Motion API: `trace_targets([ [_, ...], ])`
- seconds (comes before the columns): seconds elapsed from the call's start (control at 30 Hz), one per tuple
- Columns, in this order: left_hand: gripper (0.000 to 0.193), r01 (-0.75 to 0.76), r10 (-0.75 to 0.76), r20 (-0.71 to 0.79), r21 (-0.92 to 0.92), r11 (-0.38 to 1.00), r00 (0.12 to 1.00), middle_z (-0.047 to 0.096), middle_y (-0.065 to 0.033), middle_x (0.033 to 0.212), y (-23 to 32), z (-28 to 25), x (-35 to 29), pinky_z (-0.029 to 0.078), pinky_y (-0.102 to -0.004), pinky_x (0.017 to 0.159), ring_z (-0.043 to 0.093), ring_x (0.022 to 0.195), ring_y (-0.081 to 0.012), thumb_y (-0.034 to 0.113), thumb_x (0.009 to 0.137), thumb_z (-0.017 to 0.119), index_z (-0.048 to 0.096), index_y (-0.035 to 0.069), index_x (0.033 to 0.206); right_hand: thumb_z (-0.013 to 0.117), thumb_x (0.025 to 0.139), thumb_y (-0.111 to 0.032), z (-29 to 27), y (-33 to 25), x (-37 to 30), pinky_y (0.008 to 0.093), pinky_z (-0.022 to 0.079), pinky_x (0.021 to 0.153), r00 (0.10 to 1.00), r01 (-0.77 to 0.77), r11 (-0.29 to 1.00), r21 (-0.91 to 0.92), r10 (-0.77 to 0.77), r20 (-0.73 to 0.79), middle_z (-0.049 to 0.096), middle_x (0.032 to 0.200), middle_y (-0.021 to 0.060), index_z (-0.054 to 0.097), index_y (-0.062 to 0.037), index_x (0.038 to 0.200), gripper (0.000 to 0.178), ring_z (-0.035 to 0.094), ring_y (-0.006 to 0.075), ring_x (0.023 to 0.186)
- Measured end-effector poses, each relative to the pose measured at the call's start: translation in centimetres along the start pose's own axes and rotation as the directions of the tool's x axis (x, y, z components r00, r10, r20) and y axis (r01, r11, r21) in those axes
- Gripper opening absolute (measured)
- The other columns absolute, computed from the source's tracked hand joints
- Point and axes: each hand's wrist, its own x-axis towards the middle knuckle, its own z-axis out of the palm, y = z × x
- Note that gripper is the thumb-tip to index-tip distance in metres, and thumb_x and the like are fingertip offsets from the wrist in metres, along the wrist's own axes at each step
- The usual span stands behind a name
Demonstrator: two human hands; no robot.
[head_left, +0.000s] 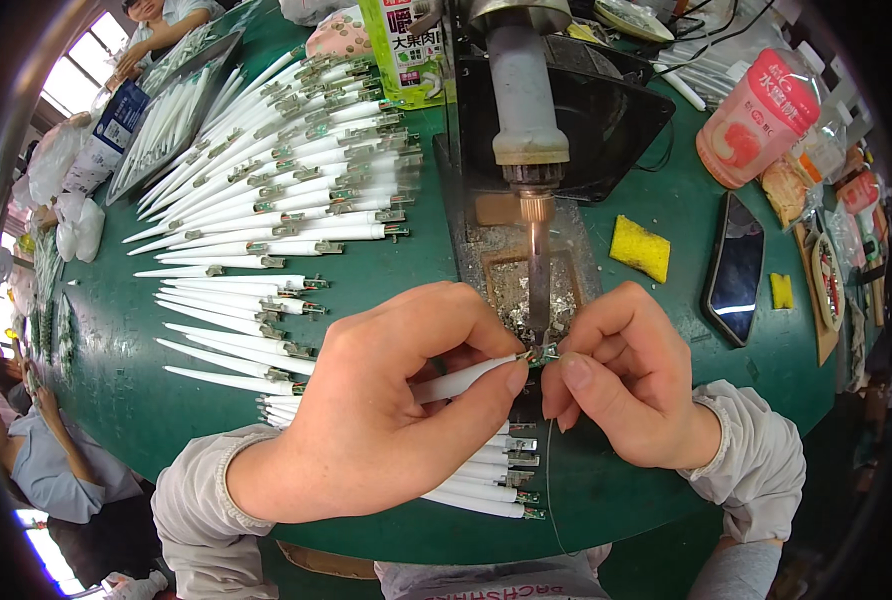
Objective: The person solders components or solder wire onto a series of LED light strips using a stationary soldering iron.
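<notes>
Casing of slim, tapered white plastic (463, 382) is pinched in the left hand (376, 385), forefinger on the far side, thumb on the near side. Held over the middle of the dark green worktop (636, 510), in from the near edge. Long axis is slanted: body toward the left edge, wired end toward the right edge and a little toward the far one.

Small green circuit board (543, 355) is carried at that wired end, in the gap between the hands.

Key relation: board is lined up just on the near-edge side of the narrow metal tip (539, 312) of the grey-barrelled soldering iron (528, 100). Contact can't be told from this view.

Board is met from the right-edge side by the right hand (626, 375): thumb and forefinger curled together there; whether anything small is gripped can't be told. Casing body is nearer the left hand; board is about equally near both.

Thin grey wire (552, 490) is hung toward the near edge; upper end hidden. Fanned rows of white tapered casings (266, 225) are laid toward the left edge, yellow sponge pad (640, 249) and black phone (735, 268) toward the right.
</notes>
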Motion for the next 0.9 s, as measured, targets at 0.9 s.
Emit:
trace_targets([
  [0.9,0.010,-0.165,0.163,0.029,0.210,0.964,0.986,0.059,-0.0115,0.079,-0.6,1.0,-1.2,0.048,-0.0313,0.061,0.059,0.069,-0.0250,-0.001,0.076,0.066,0.061,-0.002,0.085,0.074,0.061,0.003,-0.1,-0.2,0.1,0.0303,0.045,0.051,0.832,0.539,0.564,-0.625,-0.474,0.290,0.055,0.083,0.0077,0.065,-0.0027,0.090,0.030,0.056,0.0228,0.065],
])
